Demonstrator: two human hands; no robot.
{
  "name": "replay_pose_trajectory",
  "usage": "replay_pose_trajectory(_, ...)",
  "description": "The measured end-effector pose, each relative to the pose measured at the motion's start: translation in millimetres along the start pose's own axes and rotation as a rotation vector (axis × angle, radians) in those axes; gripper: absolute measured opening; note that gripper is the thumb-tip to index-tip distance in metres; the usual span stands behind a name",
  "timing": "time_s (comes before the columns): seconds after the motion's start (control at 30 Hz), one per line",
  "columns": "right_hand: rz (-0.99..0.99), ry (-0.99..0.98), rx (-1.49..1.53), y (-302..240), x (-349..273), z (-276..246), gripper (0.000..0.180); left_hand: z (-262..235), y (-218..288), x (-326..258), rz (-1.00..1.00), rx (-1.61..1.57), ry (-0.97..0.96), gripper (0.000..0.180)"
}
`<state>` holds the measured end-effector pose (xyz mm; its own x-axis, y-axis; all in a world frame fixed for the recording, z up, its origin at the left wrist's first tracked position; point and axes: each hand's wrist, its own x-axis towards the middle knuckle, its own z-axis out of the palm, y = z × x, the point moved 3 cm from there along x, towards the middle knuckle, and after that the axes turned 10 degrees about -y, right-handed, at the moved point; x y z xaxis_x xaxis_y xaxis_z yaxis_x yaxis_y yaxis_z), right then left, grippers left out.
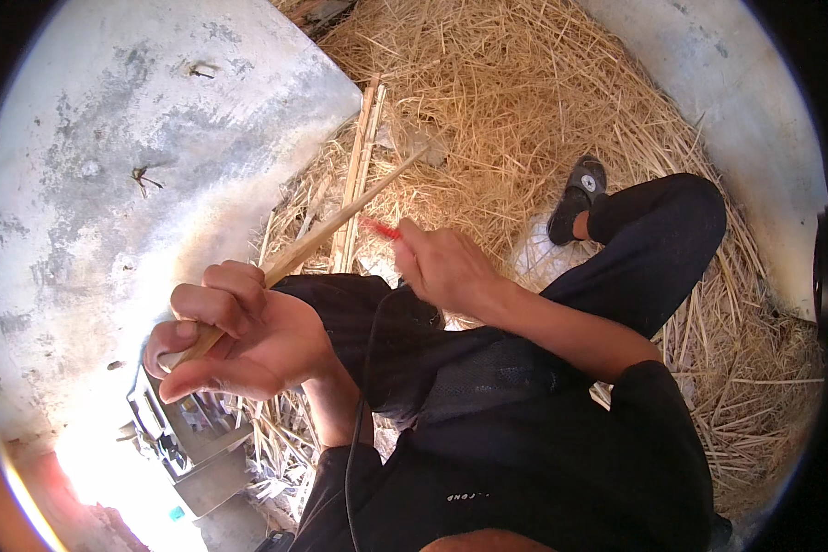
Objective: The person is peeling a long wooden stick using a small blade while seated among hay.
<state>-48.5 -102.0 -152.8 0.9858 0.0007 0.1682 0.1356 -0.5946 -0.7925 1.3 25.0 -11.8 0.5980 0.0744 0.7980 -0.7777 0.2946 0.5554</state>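
A long pale strip of split wood or bamboo (333,224) lies slantwise across my left hand (244,327), palm up, with the fingers curled round its near end. The strip tapers to a thin tip pointing away to the upper right. Beside its middle, my right hand (451,269) is closed in a pinch on a small red thing (380,228). That red piece juts out toward the strip; it is blurred, so its kind is unclear, and the rest of it is hidden in the fist. I cannot tell if it touches the strip.
Straw-like shavings (515,83) cover the floor ahead and to the right. Several long strips (359,175) lie just beyond my hands. A whitewashed wall (202,101) stands close at left. A grey box-like object (189,451) sits lower left. A black cable (363,386) runs down my front.
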Motion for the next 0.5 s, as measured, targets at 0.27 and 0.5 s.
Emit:
replay_pose_trajectory(0.27, 0.132, -0.141, 0.057, -9.8, 5.4, 7.4, 0.024, -5.2, -0.2, 2.0, 0.031, -0.036, -0.067, 0.037)
replay_pose_trajectory(0.5, 0.407, -0.26, -0.135, 50.3, -3.6, 26.1, 0.03, -14.7, 6.1, 5.5, 0.041, 0.276, -0.031, 0.031)
